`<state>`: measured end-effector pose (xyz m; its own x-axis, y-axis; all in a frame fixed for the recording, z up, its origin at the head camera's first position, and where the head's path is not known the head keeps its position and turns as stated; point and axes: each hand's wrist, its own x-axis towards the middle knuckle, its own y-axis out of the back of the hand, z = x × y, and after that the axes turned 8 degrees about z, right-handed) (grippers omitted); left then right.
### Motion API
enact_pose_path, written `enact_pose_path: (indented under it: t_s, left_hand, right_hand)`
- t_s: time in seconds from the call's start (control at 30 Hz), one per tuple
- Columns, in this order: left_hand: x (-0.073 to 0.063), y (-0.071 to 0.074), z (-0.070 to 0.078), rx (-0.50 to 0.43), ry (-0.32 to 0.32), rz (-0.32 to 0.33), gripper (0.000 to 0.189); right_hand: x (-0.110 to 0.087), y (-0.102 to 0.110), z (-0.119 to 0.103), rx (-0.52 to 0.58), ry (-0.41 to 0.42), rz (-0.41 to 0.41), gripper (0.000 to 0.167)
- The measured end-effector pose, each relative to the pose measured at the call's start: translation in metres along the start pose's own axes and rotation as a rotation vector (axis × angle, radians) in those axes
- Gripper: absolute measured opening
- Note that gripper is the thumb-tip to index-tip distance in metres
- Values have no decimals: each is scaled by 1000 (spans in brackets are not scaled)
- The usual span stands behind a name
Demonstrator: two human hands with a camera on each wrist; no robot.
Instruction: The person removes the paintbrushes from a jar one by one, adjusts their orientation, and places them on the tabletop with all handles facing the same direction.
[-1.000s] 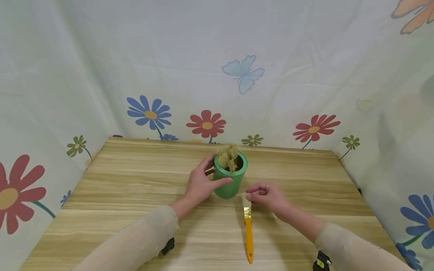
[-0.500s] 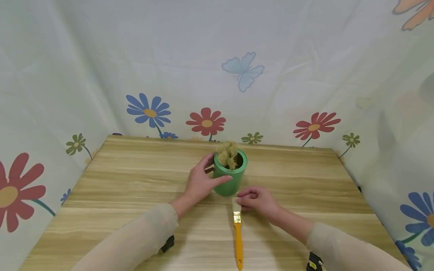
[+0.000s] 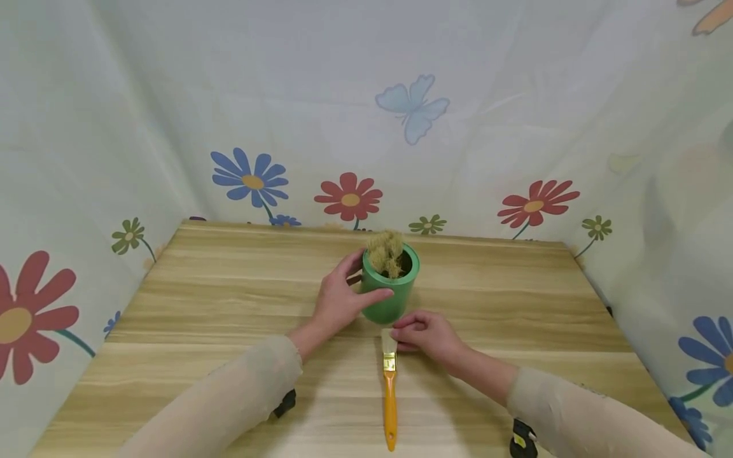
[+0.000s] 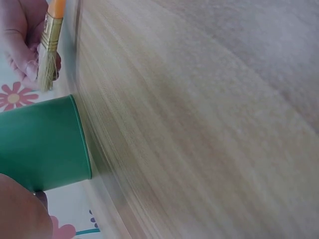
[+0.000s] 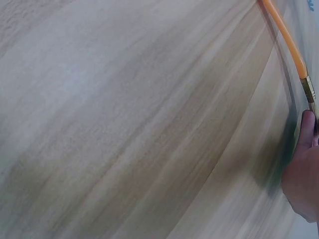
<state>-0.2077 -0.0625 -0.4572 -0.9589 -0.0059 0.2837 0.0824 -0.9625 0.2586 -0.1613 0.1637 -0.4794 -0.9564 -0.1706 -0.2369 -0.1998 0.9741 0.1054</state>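
Observation:
In the head view my left hand [image 3: 338, 299] grips a green cylindrical pot [image 3: 396, 300] from its left side, thumb across the front and fingers round the back. A tuft of dry tan bristly fibres [image 3: 383, 252] rises from the pot's opening. Just in front of the pot, my right hand [image 3: 432, 338] pinches the pale bristles of a flat paintbrush [image 3: 390, 401] between thumb and fingers. The brush's orange handle points toward me. In the left wrist view, the bristles [image 4: 47, 72] are close to the pot's lower end [image 4: 55, 144], apart from it.
A wood-grain table [image 3: 240, 280] lies under both hands. Behind it and at its sides hangs a white cloth [image 3: 286, 83] printed with flowers and a butterfly. Black devices are strapped at both wrists, such as the right wrist device [image 3: 523, 439].
My right hand has moved left with the paintbrush, from beside the pot's lower right to directly in front of it. The left hand still holds the pot in about the same place.

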Motion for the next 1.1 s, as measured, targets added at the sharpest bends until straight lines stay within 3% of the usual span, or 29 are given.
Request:
enact_pose_path:
  t_s: [1.1]
  left_hand:
    - [2, 1, 4, 5, 17, -16, 92]
  right_hand:
    - [-7, 6, -1, 111, -23, -1, 30]
